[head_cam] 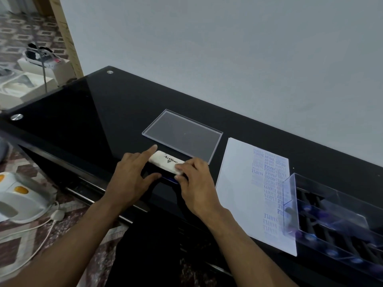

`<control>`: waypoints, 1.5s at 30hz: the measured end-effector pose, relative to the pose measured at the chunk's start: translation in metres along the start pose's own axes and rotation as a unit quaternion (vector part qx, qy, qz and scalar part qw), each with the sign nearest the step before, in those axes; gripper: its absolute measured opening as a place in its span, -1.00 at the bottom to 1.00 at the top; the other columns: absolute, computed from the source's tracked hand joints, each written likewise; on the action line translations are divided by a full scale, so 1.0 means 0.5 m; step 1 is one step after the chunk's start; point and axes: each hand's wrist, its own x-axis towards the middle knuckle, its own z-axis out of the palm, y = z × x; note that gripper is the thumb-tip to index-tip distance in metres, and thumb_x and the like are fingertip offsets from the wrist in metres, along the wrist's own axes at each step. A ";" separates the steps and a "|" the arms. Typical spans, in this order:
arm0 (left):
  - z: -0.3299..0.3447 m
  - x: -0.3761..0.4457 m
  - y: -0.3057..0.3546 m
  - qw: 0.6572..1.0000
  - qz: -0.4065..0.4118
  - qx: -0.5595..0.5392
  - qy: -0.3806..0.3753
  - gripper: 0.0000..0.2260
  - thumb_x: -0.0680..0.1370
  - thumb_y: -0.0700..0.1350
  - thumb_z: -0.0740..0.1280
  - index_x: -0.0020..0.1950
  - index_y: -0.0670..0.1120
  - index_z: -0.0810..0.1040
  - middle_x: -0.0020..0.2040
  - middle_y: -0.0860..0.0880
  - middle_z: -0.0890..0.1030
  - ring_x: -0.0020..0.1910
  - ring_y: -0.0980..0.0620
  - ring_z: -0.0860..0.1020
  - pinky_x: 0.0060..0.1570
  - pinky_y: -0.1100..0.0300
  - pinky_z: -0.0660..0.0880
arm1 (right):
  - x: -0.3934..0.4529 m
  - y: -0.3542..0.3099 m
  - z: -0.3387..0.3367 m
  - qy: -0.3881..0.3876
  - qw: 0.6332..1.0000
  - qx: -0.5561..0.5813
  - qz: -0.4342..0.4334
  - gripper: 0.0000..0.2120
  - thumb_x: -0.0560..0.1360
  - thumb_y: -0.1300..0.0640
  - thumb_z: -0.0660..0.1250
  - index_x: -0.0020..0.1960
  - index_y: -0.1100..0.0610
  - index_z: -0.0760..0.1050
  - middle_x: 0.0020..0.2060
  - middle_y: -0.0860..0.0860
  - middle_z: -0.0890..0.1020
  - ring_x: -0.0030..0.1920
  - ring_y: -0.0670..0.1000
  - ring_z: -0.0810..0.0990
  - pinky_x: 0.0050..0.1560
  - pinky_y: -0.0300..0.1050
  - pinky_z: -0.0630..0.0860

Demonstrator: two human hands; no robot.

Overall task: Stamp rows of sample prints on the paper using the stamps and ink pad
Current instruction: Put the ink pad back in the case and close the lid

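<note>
So, quick rundown of the desk setup:

Desk: black glass top (pixel 87 112), glossy, with round metal studs at the corners, pushed up against the wall.
Wall: plain pale grey (pixel 228 48), takes up most of the view.
Floor: patterned tile (pixel 27 36) off to the left, with a wooden door frame (pixel 64 32) beside it.
Ink pad: white lid (pixel 165 161) with "Artline" on it, near the front edge of the desk, a blue base peeking out underneath.
Left hand: on the pad's left end (pixel 132 172), index finger stretched out along the lid, thumb on the near side.
Right hand: fingers curled, pinching the pad's right end (pixel 194 183).
Clear lid: flat plastic tray (pixel 182 134) just behind the pad.
Paper: white sheet (pixel 238 199) right of the hands, with rows of blue SAMPLE, AIR MAIL and FRAGILE prints.
Stamps: dark handles in a clear rack (pixel 331 216) at far right, overlapping the paper's edge.
Iron: white with orange buttons (pixel 18 195), on the floor at left, cord trailing.
</note>
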 end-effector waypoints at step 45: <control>0.139 -0.025 0.438 0.977 0.005 -0.208 -0.046 -0.58 0.42 -0.15 0.57 0.26 -0.08 0.64 0.15 0.09 0.56 -0.11 0.30 0.59 -0.07 0.61 0.43 | -0.178 0.145 -0.317 0.142 0.965 -0.003 0.220 -0.69 0.54 0.24 0.37 0.28 0.17 0.56 0.19 0.07 0.52 0.18 0.01 0.49 0.17 -0.52 0.28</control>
